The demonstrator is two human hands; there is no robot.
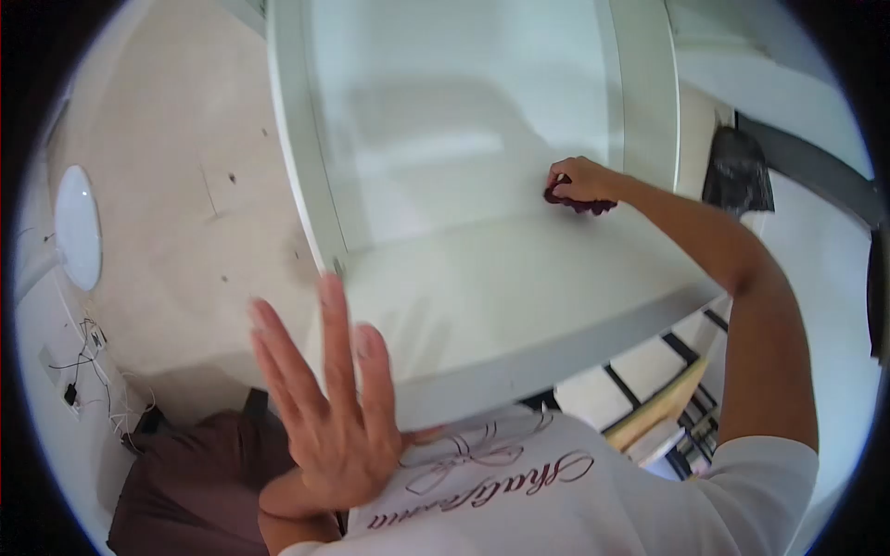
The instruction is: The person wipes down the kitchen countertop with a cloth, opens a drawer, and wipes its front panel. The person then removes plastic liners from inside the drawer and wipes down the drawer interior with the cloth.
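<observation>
My right hand (581,180) is closed round a dark maroon cloth (593,204) and presses it on the inside of a white shelf unit (482,287), near its right side panel. Raised in front of the unit's lower left corner, my left hand (338,417) has its fingers spread and holds nothing. Part of the cloth is hidden under my right fingers.
A brown cloth-covered item (199,482) lies at the lower left, near loose cables (93,343) by the wall. A white round object (78,227) is at the far left. A black bag (738,171) hangs at the right. Below the unit is a rack (663,408).
</observation>
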